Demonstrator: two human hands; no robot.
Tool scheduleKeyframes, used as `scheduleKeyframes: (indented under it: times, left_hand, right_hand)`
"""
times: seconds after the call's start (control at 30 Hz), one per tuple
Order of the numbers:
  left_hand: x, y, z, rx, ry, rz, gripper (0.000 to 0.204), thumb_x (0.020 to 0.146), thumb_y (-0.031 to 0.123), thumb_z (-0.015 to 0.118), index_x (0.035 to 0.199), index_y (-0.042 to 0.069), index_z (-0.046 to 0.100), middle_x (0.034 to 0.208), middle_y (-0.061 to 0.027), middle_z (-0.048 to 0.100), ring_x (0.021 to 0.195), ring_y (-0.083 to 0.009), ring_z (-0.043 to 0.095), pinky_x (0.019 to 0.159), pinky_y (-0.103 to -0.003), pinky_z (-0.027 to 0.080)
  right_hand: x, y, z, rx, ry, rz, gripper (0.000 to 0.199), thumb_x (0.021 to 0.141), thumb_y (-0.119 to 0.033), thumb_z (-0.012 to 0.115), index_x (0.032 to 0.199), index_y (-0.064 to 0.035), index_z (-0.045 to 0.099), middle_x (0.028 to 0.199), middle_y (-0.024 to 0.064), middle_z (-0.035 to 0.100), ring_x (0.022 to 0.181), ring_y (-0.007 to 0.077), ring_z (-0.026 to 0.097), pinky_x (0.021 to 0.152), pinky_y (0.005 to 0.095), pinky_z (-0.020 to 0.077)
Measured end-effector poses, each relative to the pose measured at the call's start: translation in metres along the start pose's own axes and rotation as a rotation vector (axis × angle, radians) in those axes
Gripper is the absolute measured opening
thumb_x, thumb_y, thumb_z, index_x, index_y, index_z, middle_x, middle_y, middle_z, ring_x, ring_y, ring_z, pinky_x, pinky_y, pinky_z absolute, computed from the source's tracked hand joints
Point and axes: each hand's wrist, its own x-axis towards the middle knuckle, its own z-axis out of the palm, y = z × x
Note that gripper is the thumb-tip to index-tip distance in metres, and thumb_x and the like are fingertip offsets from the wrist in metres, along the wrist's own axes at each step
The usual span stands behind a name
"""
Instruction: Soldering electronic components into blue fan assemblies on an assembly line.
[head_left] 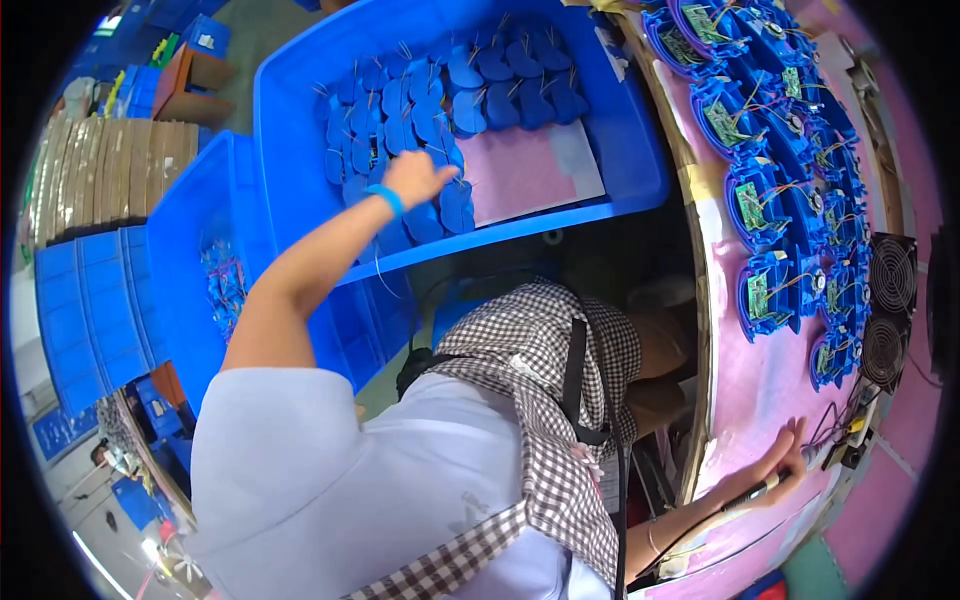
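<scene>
My left hand [416,182], with a blue band at the wrist, is over the blue plastic parts [425,225] in a large blue bin [630,170]. Its thumb points to the right; the other fingers are mostly hidden, so whether it grips a part cannot be made out. Thin wires stick up from many of these rounded parts, which lie in rows. At the lower right, above the pink-covered bench, my right hand [775,472] is closed round a slim black-handled soldering iron [750,493], its cord running back along my forearm.
Blue housings [757,205] with green circuit boards and loose wires stand in rows along the pink bench [745,385]. A white and pink sheet [530,175] lies in the bin. Two fans [890,275] border the bench. Left are another blue bin [190,230] and stacked cardboard [115,175].
</scene>
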Motion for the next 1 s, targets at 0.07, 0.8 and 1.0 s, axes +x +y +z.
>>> scheduleKeyframes:
  times: [0.07, 0.8, 1.0]
  left_hand:
    - [0.002, 0.031, 0.018, 0.041, -0.302, -0.044, 0.068, 0.076, 0.059, 0.065, 0.095, -0.006, 0.067, 0.099, -0.0275, 0.065, 0.094, -0.0414, 0.064, 0.084, -0.044, 0.052]
    - [-0.212, 0.317, -0.143, -1.199, -0.546, 0.895, 0.051, 0.073, 0.008, 0.078, 0.115, 0.005, 0.049, 0.102, -0.0066, 0.059, 0.089, -0.0160, 0.061, 0.075, -0.030, 0.053]
    - [-0.245, 0.426, -0.053, -0.774, -0.251, 1.341, 0.040, 0.077, 0.017, 0.075, 0.111, 0.004, 0.058, 0.094, -0.0101, 0.065, 0.079, -0.0154, 0.062, 0.067, -0.029, 0.051]
  right_hand:
    - [-0.001, -0.002, -0.009, 0.030, 0.047, 0.032, 0.024, 0.094, -0.008, 0.054, 0.080, -0.0006, 0.036, 0.113, 0.0281, 0.060, 0.103, 0.0334, 0.062, 0.095, 0.0388, 0.0491]
    - [0.014, 0.025, -0.096, 0.186, 0.051, -0.039, 0.029, 0.080, 0.002, 0.068, 0.080, -0.0038, 0.039, 0.096, 0.0235, 0.067, 0.089, 0.0275, 0.067, 0.077, 0.0351, 0.0546]
    - [0.015, 0.074, -0.110, 0.057, -0.090, 0.098, 0.041, 0.069, -0.006, 0.082, 0.080, -0.0044, 0.042, 0.084, 0.0099, 0.061, 0.086, 0.0167, 0.056, 0.078, 0.0279, 0.0444]
